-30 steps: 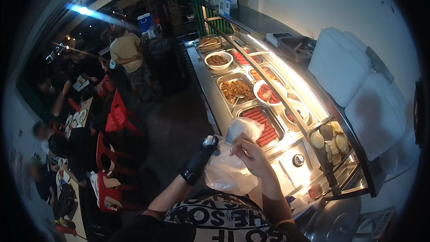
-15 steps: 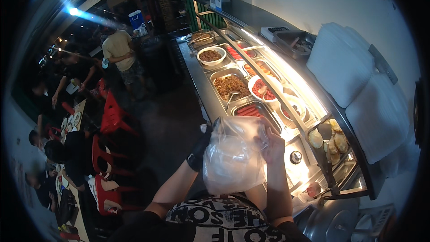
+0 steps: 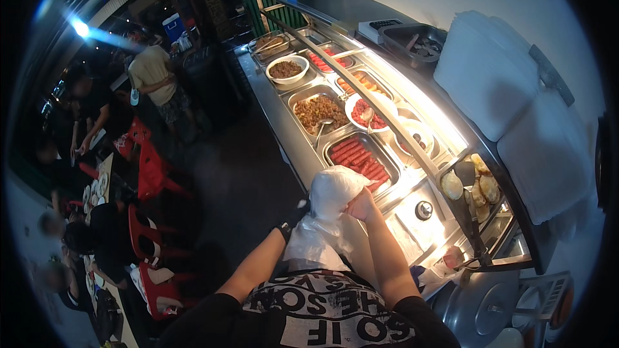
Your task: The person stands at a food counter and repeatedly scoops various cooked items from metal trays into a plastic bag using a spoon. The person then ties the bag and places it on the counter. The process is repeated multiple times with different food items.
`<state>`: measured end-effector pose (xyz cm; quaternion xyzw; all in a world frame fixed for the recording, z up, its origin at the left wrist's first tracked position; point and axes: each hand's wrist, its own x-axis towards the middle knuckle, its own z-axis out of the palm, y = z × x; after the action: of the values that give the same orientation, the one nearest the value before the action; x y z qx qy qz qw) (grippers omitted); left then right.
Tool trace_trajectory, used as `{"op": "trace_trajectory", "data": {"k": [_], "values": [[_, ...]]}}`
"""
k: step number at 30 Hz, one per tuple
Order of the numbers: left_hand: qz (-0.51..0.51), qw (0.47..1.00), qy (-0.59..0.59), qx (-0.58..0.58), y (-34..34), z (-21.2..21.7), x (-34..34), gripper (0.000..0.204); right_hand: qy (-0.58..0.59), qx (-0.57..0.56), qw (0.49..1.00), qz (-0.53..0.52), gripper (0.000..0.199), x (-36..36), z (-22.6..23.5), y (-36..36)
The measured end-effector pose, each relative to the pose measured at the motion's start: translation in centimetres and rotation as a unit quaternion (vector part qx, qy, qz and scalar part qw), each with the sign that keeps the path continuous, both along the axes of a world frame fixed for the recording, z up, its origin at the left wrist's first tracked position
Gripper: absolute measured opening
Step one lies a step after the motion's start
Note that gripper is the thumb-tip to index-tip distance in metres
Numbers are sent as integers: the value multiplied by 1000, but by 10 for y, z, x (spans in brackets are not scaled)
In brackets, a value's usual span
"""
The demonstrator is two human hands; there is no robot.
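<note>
Just left of right hand (image 3: 361, 205), plastic bag (image 3: 327, 205)

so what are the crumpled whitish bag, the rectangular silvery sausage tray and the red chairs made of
Crumpled whitish bag: likely thin plastic, faintly glossy, loosely wrinkled.
Rectangular silvery sausage tray: probably stainless steel, with bright rim reflections.
Red chairs: apparently moulded plastic, smooth-looking, uniformly coloured.

A steel counter (image 3: 278, 114) carries metal trays (image 3: 385, 156), one of red sausages (image 3: 358, 156)
</note>
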<state>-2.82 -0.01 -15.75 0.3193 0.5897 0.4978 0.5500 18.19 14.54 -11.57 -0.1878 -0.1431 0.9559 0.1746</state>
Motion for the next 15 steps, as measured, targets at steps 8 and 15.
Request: {"op": "trace_trajectory", "data": {"k": [8, 15], "values": [[167, 968, 183, 40, -43, 43, -41, 34, -268, 161, 905, -288, 32, 49, 13, -18], [44, 986, -39, 154, -81, 280, 11, 62, -157, 735, 616, -236, 40, 20, 237, -108]]}}
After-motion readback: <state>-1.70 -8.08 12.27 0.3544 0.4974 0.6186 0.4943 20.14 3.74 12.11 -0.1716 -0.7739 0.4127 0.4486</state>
